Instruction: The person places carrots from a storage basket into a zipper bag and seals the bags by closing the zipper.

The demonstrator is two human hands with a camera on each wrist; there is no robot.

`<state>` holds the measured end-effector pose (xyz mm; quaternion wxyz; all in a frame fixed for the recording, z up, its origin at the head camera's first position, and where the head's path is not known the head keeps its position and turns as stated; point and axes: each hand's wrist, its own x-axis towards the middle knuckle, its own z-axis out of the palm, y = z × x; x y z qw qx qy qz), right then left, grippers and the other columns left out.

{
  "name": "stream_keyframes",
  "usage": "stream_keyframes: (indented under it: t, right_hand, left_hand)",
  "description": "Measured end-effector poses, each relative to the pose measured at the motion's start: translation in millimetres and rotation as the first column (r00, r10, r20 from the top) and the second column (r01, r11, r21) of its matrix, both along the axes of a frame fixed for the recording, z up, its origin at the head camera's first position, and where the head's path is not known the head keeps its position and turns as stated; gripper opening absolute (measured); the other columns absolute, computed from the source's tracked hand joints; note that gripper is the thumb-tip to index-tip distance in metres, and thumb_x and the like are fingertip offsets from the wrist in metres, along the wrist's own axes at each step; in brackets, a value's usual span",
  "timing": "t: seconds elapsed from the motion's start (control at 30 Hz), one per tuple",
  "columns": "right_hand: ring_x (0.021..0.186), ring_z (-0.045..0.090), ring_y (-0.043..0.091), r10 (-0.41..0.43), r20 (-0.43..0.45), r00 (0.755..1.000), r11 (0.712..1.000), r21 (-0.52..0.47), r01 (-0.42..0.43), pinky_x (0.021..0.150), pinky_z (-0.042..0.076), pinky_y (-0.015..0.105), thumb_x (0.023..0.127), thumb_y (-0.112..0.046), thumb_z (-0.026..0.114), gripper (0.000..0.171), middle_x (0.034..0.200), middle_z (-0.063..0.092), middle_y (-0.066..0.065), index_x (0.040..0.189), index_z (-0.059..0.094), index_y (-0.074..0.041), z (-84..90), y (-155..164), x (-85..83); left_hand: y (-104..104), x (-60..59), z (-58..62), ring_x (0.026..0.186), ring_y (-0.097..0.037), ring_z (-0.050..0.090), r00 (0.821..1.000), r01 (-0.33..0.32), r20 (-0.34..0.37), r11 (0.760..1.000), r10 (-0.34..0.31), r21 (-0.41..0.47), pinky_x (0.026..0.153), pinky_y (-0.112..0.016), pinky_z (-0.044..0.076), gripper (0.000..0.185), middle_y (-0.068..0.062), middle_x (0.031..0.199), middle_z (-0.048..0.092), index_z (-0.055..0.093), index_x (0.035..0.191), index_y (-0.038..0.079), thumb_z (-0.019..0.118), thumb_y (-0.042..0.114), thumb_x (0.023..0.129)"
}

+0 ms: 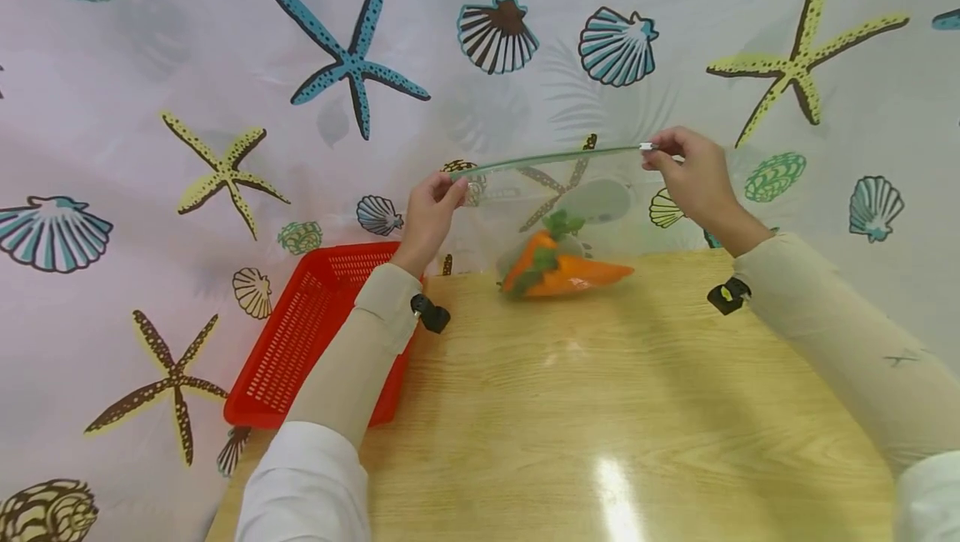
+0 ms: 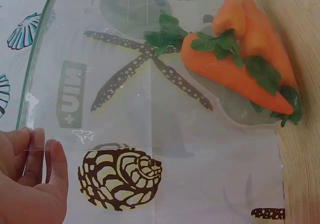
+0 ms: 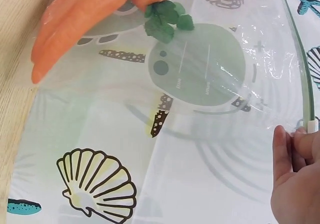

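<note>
A clear zip bag [image 1: 558, 192] hangs upright over the far edge of the wooden table [image 1: 600, 409], with orange toy carrots [image 1: 558, 267] with green leaves at its bottom. My left hand [image 1: 433, 207] pinches the left end of the bag's top seal. My right hand [image 1: 686, 168] pinches the white slider [image 1: 645, 146] at the right end. In the left wrist view the carrots [image 2: 240, 63] lie inside the bag [image 2: 150, 114], my left hand [image 2: 30, 179] at its edge. The right wrist view shows the carrots [image 3: 85, 18], the slider [image 3: 311, 125] and my right hand [image 3: 295, 179].
A red plastic basket [image 1: 307, 333] sits at the table's left edge, beside my left forearm. A curtain [image 1: 225, 108] printed with starfish and shells hangs close behind the table. The near wood surface bears nothing but a light glare.
</note>
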<state>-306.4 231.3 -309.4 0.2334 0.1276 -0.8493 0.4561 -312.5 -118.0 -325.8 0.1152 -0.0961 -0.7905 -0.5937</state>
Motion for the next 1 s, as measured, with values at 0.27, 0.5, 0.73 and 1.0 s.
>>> stream_keyframes:
  t: [0.27, 0.5, 0.73, 1.0]
  right_hand:
    - [0.081, 0.061, 0.005, -0.042, -0.054, 0.998, 0.999, -0.034, 0.041, 0.081, 0.05, 0.022, 0.094, -0.01, 0.053, 0.015, 0.097, 0.062, 0.008, 0.103, 0.061, 0.0, -13.0, -10.3, -15.4]
    - [0.081, 0.061, 0.007, 0.007, -0.048, 0.999, 0.999, -0.048, -0.009, 0.08, 0.049, 0.019, 0.093, -0.014, 0.056, 0.017, 0.096, 0.061, 0.007, 0.102, 0.061, 0.0, -15.5, -7.5, -6.3]
    - [0.076, 0.06, -0.003, 0.114, -0.045, 0.992, 0.993, -0.013, -0.114, 0.072, 0.047, 0.01, 0.092, -0.012, 0.058, 0.019, 0.093, 0.063, 0.013, 0.104, 0.062, 0.002, -21.8, 8.3, 23.9]
    - [0.077, 0.065, 0.008, 0.262, 0.012, 0.965, 0.965, -0.023, -0.262, 0.071, 0.049, 0.014, 0.089, 0.001, 0.058, 0.013, 0.091, 0.063, 0.017, 0.1, 0.062, 0.007, -19.9, 19.6, 66.7]
  left_hand:
    - [-1.0, -12.4, -10.5, 0.089, -0.025, 0.054, 0.995, -0.038, -0.088, 0.999, 0.037, -0.014, 0.075, -0.028, 0.043, 0.027, -0.018, 0.1, 0.06, 0.059, 0.098, 0.004, 0.058, 0.03, 0.093]
    - [0.6, 15.5, 9.8, 0.086, -0.018, 0.056, 0.999, 0.002, -0.05, 1.0, -0.002, 0.015, 0.084, -0.028, 0.047, 0.025, -0.013, 0.094, 0.061, 0.056, 0.102, -0.007, 0.057, 0.016, 0.094]
    - [-6.5, 32.9, 3.3, 0.097, -0.036, 0.057, 0.991, 0.134, -0.011, 0.99, -0.134, 0.041, 0.087, -0.032, 0.049, 0.023, -0.024, 0.101, 0.06, 0.056, 0.102, -0.009, 0.057, 0.012, 0.093]
    - [-21.5, 59.9, -12.5, 0.095, -0.039, 0.057, 0.962, 0.271, 0.017, 0.962, -0.271, -0.033, 0.084, -0.032, 0.05, 0.022, -0.026, 0.1, 0.06, 0.059, 0.099, -0.004, 0.057, 0.017, 0.093]
